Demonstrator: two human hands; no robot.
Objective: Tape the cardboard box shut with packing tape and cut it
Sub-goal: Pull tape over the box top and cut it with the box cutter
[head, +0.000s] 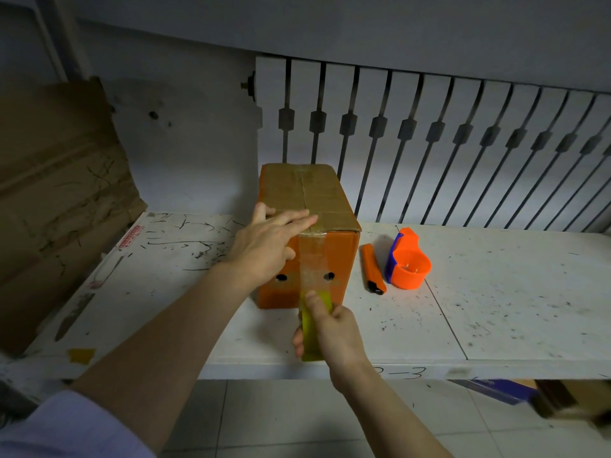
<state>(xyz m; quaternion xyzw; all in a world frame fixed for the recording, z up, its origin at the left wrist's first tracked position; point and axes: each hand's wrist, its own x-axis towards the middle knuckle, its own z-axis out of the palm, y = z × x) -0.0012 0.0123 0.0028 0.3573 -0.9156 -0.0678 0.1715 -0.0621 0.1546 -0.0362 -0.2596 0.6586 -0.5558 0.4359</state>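
Note:
A cardboard box (340,259) with a brown top and an orange front stands on the white table (496,309). A strip of clear packing tape (312,259) runs over its top edge and down the front face. My left hand (267,242) lies flat on the box's near top edge, fingers pressing the tape there. Below the box front, my right hand (334,332) grips a yellowish roll of packing tape (312,328), holding the strip taut. An orange utility knife (373,269) lies on the table to the right of the box.
An orange and blue tape dispenser (408,261) sits beside the knife. Flattened cardboard (56,193) leans at the left. A white slatted panel (429,143) stands behind the table. A piece of brown tape (81,355) sticks to the table's front left edge.

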